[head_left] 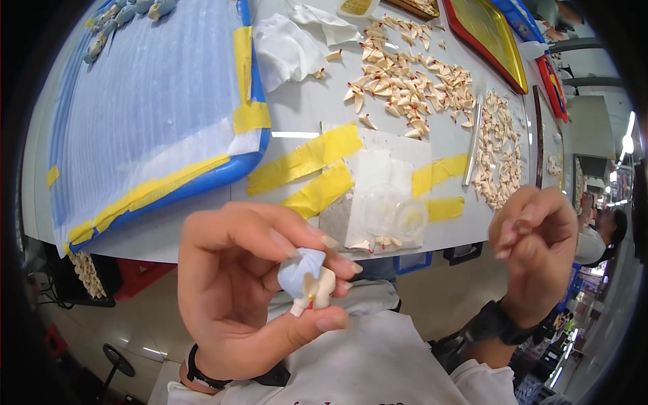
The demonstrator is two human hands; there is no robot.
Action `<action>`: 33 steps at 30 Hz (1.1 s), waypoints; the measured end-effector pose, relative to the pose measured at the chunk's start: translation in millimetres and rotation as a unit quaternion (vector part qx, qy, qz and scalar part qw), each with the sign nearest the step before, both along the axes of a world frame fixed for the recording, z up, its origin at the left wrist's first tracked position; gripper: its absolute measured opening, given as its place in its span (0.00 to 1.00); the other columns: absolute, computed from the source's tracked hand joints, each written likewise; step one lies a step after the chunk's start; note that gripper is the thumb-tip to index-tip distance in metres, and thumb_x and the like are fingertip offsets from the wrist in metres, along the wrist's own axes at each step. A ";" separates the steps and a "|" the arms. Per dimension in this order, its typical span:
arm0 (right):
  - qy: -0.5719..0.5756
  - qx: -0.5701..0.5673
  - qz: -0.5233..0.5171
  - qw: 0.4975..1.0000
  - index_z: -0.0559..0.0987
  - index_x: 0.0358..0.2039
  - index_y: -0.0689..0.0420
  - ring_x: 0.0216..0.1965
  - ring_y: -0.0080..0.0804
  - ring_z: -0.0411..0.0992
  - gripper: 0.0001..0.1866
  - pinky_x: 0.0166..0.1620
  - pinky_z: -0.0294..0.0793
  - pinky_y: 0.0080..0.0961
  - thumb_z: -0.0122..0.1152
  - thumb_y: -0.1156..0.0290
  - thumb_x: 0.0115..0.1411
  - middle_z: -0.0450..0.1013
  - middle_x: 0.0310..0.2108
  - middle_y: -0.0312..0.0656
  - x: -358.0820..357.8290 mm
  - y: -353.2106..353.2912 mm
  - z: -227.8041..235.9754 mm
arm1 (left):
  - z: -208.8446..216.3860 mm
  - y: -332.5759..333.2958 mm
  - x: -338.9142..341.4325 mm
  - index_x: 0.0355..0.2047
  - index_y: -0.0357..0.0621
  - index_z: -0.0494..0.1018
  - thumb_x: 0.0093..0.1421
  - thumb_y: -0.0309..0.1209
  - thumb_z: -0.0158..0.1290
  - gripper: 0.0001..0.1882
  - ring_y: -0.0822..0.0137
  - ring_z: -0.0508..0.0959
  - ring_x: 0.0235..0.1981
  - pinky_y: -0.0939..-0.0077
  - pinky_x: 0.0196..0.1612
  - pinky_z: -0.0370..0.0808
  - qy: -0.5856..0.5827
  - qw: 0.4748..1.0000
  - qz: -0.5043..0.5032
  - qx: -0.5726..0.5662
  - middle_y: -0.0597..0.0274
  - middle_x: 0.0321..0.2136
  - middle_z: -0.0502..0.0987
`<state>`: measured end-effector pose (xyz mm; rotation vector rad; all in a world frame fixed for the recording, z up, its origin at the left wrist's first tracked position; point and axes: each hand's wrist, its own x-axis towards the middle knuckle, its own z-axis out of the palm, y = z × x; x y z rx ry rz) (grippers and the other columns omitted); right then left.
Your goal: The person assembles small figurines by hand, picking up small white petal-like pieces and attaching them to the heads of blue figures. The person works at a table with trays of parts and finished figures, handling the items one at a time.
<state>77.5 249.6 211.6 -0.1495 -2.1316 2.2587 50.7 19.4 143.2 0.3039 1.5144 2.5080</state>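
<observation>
My left hand (253, 283) pinches a small painted figurine (307, 280) between thumb and fingers, above the near table edge. The figurine has a light blue top and a cream body with tiny red and yellow details. Apart from it on the right, my right hand (533, 229) is raised with thumb and fingertips pressed together. Whatever those fingertips hold, if anything, is too small to make out. Just beyond my hands, small clear plastic cups (410, 219) stand on a white pad (368, 185) taped to the table. A few small cream pieces (385, 241) lie at its near edge.
A blue tray (236, 169) lined with foam sheet fills the left, with several blue figurines (125, 15) at its far end. Cream, red-tipped pieces (405, 88) lie scattered beyond the pad. Nearby are white cloth (287, 50), a red-rimmed gold tray (489, 34) and more pieces (498, 148).
</observation>
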 end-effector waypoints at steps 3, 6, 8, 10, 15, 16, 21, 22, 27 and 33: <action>-0.051 0.060 -0.062 0.995 0.71 0.29 0.61 0.20 0.25 0.67 0.13 0.23 0.66 0.16 0.65 0.72 0.47 0.67 0.22 0.43 8.8 -19.2 -1.6 | -3.4 -4.8 -8.1 0.41 0.40 0.60 0.41 0.27 0.65 0.29 0.63 0.73 0.33 0.80 0.32 0.74 0.119 0.988 -0.050 -0.088 0.54 0.37 0.66; 0.008 0.163 -0.041 0.986 0.73 0.28 0.64 0.23 0.28 0.69 0.11 0.27 0.69 0.19 0.64 0.75 0.46 0.68 0.24 0.46 4.6 -20.2 -6.8 | -5.6 -14.8 -17.4 0.41 0.40 0.60 0.41 0.26 0.64 0.29 0.63 0.72 0.35 0.79 0.33 0.73 0.238 0.950 -0.108 -0.171 0.53 0.37 0.66; 0.044 0.223 -0.033 0.973 0.73 0.27 0.64 0.25 0.28 0.68 0.09 0.30 0.69 0.20 0.63 0.79 0.44 0.69 0.25 0.45 -1.7 -24.1 -7.4 | -2.1 -9.2 -4.3 0.40 0.40 0.61 0.42 0.26 0.63 0.27 0.62 0.72 0.35 0.77 0.34 0.73 0.127 0.982 -0.092 -0.103 0.52 0.37 0.66; 0.074 0.255 -0.039 0.963 0.74 0.25 0.64 0.27 0.29 0.68 0.07 0.32 0.68 0.21 0.62 0.82 0.43 0.69 0.25 0.44 -6.8 -28.0 -10.0 | 0.9 -3.3 4.8 0.38 0.40 0.63 0.43 0.25 0.62 0.24 0.62 0.72 0.35 0.76 0.35 0.72 0.032 0.997 -0.066 -0.032 0.52 0.37 0.66; 0.152 0.334 -0.027 0.930 0.75 0.23 0.63 0.29 0.29 0.68 0.09 0.33 0.67 0.21 0.60 0.88 0.40 0.69 0.26 0.43 -13.0 -33.6 -21.2 | -10.5 -11.3 -9.0 0.35 0.41 0.65 0.44 0.24 0.60 0.19 0.61 0.73 0.35 0.76 0.37 0.73 0.210 0.967 -0.087 -0.120 0.50 0.38 0.65; 0.158 0.362 -0.017 0.919 0.75 0.24 0.64 0.29 0.29 0.68 0.09 0.34 0.67 0.21 0.60 0.89 0.39 0.69 0.26 0.43 -13.1 -34.3 -21.7 | -14.3 -11.9 -12.9 0.36 0.41 0.64 0.44 0.23 0.60 0.19 0.61 0.74 0.35 0.76 0.37 0.73 0.244 0.959 -0.101 -0.107 0.50 0.38 0.65; 0.191 0.503 -0.013 0.843 0.75 0.22 0.62 0.26 0.30 0.66 0.10 0.31 0.64 0.21 0.61 0.88 0.35 0.68 0.23 0.42 -9.8 -40.3 -21.4 | -7.4 -6.2 -2.7 0.36 0.39 0.65 0.46 0.26 0.61 0.19 0.59 0.75 0.34 0.75 0.35 0.74 0.103 0.989 -0.097 -0.053 0.50 0.39 0.64; 0.199 0.523 -0.011 0.829 0.75 0.21 0.62 0.26 0.30 0.65 0.10 0.30 0.63 0.21 0.61 0.87 0.35 0.68 0.23 0.41 -10.1 -40.8 -20.4 | 1.6 0.0 2.9 0.36 0.39 0.65 0.46 0.27 0.61 0.20 0.59 0.75 0.34 0.75 0.33 0.75 0.033 0.996 -0.075 -0.040 0.50 0.39 0.64; 0.208 0.546 -0.011 0.811 0.75 0.20 0.61 0.25 0.32 0.64 0.09 0.29 0.62 0.23 0.62 0.85 0.34 0.68 0.21 0.40 -11.3 -44.7 -16.7 | 3.8 5.1 2.9 0.38 0.36 0.65 0.46 0.31 0.62 0.22 0.59 0.76 0.31 0.75 0.31 0.76 -0.019 0.997 -0.076 -0.005 0.50 0.36 0.66; 0.191 0.419 0.002 0.888 0.74 0.24 0.62 0.27 0.28 0.64 0.08 0.31 0.62 0.20 0.61 0.83 0.41 0.67 0.25 0.43 -6.9 -45.3 -17.8 | -2.6 6.5 -0.6 0.38 0.36 0.65 0.46 0.35 0.63 0.25 0.61 0.76 0.30 0.74 0.31 0.76 0.053 0.996 -0.071 -0.018 0.52 0.33 0.67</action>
